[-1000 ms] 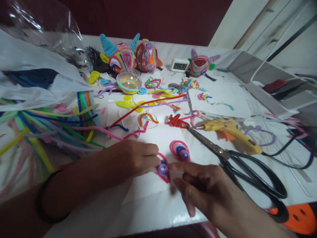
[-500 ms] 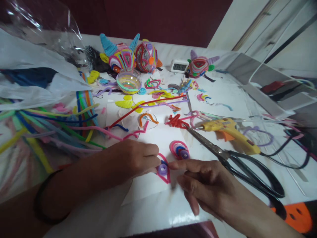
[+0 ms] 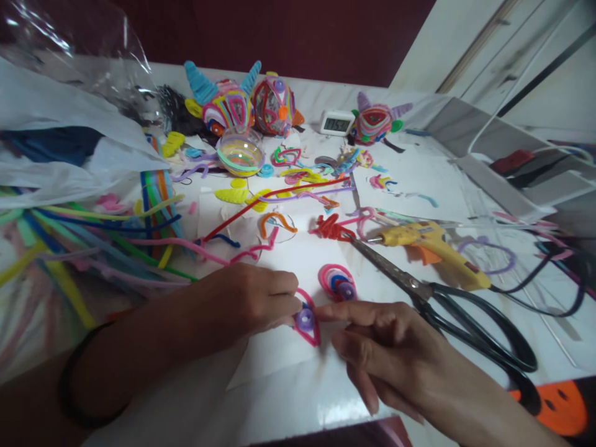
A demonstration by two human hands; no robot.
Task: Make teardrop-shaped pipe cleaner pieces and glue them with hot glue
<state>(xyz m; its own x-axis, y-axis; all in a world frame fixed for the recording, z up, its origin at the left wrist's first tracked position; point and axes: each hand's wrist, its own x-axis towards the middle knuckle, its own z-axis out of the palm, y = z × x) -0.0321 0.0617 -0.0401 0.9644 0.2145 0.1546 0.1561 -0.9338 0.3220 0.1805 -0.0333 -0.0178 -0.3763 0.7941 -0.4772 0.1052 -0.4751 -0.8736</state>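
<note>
In the head view, my left hand (image 3: 263,295) is closed at the left edge of a pink pipe-cleaner piece (image 3: 317,335). That piece is a pointed loop with a purple coil (image 3: 305,319) and a bit of blue inside; my fingers hide its left side. From the other side, the outstretched index finger of my right hand (image 3: 388,347) touches its right edge. The other right fingers are spread apart and hold nothing. Just above lies a second coiled piece (image 3: 336,273) in pink, blue and purple. Both pieces rest on white paper (image 3: 265,363).
Large black-handled scissors (image 3: 414,285) and a yellow glue gun (image 3: 419,239) lie to the right. Loose pipe cleaners (image 3: 107,248) spread at the left. Decorated balls (image 3: 228,105), a clear half-shell (image 3: 239,152) and a small digital clock (image 3: 336,123) stand behind.
Both hands stay almost where they were, at the pink piece. The view has shifted only slightly.
</note>
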